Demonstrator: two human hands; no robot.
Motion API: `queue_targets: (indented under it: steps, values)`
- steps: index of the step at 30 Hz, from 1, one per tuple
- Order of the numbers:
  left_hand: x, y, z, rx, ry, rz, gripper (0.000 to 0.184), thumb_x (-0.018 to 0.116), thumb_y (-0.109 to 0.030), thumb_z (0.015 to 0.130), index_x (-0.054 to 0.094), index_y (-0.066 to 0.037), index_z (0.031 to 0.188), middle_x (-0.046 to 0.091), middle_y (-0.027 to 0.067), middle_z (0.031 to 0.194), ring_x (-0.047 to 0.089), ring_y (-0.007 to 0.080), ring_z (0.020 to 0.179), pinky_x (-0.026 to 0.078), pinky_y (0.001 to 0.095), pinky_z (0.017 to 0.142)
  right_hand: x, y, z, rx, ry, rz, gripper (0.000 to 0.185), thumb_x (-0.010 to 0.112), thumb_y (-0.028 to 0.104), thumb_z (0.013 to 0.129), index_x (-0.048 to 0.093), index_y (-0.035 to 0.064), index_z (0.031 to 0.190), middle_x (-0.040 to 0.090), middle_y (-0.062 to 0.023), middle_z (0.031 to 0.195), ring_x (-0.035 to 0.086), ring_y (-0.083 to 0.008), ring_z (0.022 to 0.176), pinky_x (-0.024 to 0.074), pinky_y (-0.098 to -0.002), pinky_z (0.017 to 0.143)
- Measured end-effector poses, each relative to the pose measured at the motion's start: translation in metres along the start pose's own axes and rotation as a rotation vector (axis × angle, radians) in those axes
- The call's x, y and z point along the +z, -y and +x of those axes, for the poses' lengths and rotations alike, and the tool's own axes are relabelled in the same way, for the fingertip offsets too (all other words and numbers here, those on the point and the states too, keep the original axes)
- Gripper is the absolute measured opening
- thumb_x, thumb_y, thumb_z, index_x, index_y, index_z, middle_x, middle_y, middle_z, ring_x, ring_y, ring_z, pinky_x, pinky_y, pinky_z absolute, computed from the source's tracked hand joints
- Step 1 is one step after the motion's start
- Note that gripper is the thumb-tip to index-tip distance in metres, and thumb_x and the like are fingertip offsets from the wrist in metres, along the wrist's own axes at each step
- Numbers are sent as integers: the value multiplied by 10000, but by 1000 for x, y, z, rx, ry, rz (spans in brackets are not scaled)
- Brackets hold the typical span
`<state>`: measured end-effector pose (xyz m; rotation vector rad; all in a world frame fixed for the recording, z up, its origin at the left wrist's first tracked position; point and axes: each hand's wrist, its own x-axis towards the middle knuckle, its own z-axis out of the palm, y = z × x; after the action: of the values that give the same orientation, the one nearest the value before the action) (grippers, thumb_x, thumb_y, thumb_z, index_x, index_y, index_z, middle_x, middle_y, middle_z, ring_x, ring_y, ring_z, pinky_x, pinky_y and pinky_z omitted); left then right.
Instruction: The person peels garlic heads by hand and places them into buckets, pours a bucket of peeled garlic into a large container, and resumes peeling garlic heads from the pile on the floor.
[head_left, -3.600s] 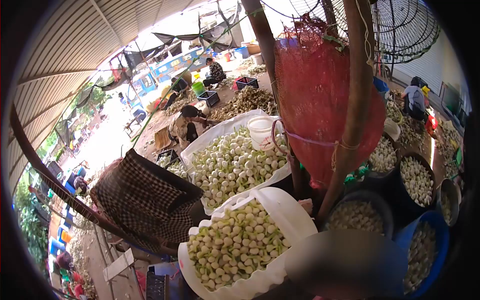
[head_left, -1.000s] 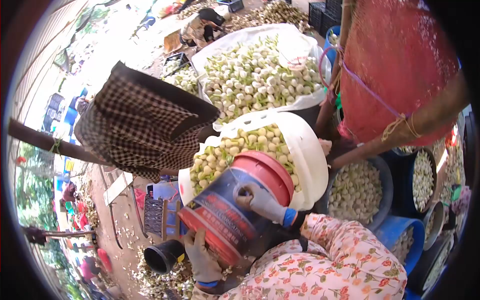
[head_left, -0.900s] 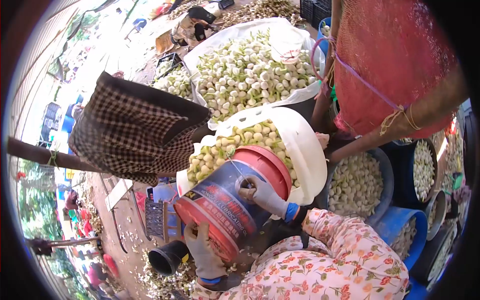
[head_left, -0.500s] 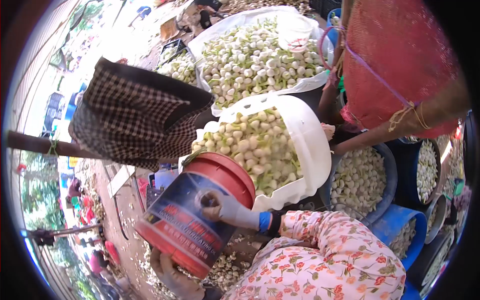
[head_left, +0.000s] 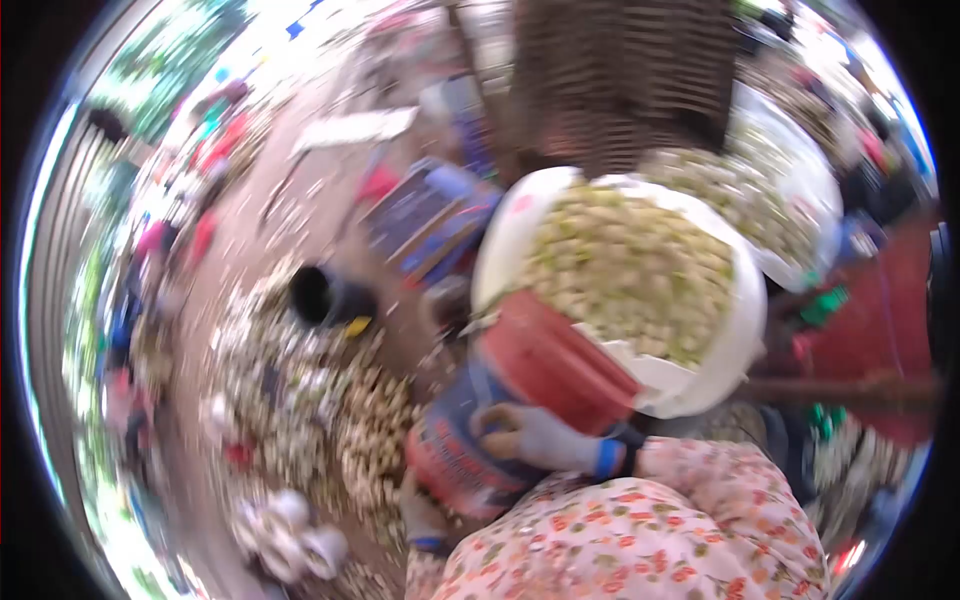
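A red and blue plastic bucket [head_left: 450, 450] with printed lettering is tilted on its side, its red rim end [head_left: 550, 350] at the edge of a white tub [head_left: 745, 330]. Pale, garlic-like bulbs [head_left: 630, 270] fill the tub. My right hand [head_left: 535, 437], gloved and with a blue band at the wrist, grips the bucket's side with curled fingers. Lower down, my left hand [head_left: 425, 515] holds the bucket near its base, and its fingers are partly hidden behind it. Blur keeps me from seeing inside the bucket.
More bulbs lie in a white-lined container [head_left: 790, 190] behind the tub. A dark pot [head_left: 325, 297] stands by a heap of bulbs [head_left: 375, 430] on the ground. Blue crates [head_left: 430, 220] are left of the tub. A red mesh sack [head_left: 870, 320] hangs at right.
The head view has swung and tilted, bringing the ground heap and dark pot into sight at left. Both hands keep hold of the tilted bucket at the tub's edge.
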<state>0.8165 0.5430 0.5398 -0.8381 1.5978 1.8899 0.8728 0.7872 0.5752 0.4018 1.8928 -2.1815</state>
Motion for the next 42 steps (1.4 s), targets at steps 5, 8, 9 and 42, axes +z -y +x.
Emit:
queue_targets:
  steps: [5,8,9,42]
  values:
    - [-139,66,44,25,-223,104,288,623,-300,823,597,-75,1001,591,-9,839,551,124,718,459,269,612,37,-2,24,167,-101,121,321,570,190,867,535,-21,1106,597,-73,918,573,-126,734,490,-251,666]
    - [-195,92,29,135,-444,171,302,649,-260,804,598,-48,1013,578,-1,816,535,114,670,441,258,571,64,-18,56,382,-82,141,319,560,182,875,516,12,1141,560,-18,826,514,-73,605,465,-235,527]
    - [-215,103,21,153,-505,193,309,655,-249,800,597,-39,1019,576,3,812,529,110,656,434,255,560,83,-33,65,408,-77,154,302,555,189,880,510,35,1135,518,15,769,465,-38,562,416,-215,459]
    - [-391,120,37,-133,-638,173,324,598,-209,815,605,11,1053,605,66,908,529,132,697,447,277,600,205,-189,518,313,178,57,141,482,31,847,580,-16,936,540,-30,716,500,-101,622,391,-199,491]
